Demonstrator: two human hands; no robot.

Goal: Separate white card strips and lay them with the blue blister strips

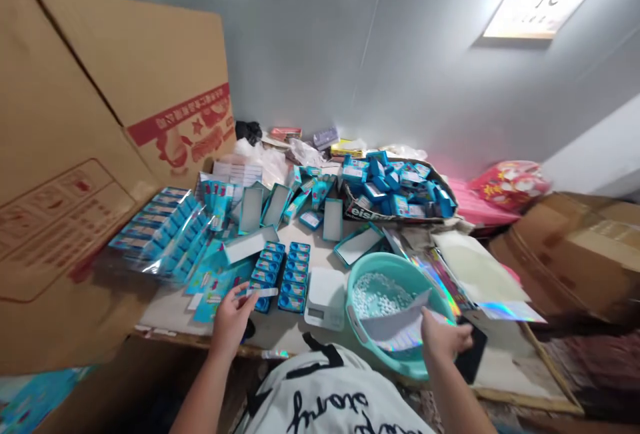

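My left hand point(233, 319) pinches a narrow white strip point(264, 293) over the near end of two rows of small blue boxes point(293, 281). Those boxes stand side by side, their tops showing round openings. My right hand point(443, 335) grips the edge of a pale, folded sheet point(395, 325) that dips into a turquoise basin point(356, 335). Small white pellets point(380, 295) lie in the basin beyond the sheet. Between the box rows and the basin sits a white kitchen scale point(325, 291) with a small display.
A wrapped stack of blue boxes point(165, 231) stands left beside a large carton point(100, 121). Open trays point(277, 205) and a black-sided box point(370, 213) full of small blue boxes are at the back. Shiny sheets point(480, 271) and a dark flat object point(473, 354) lie right.
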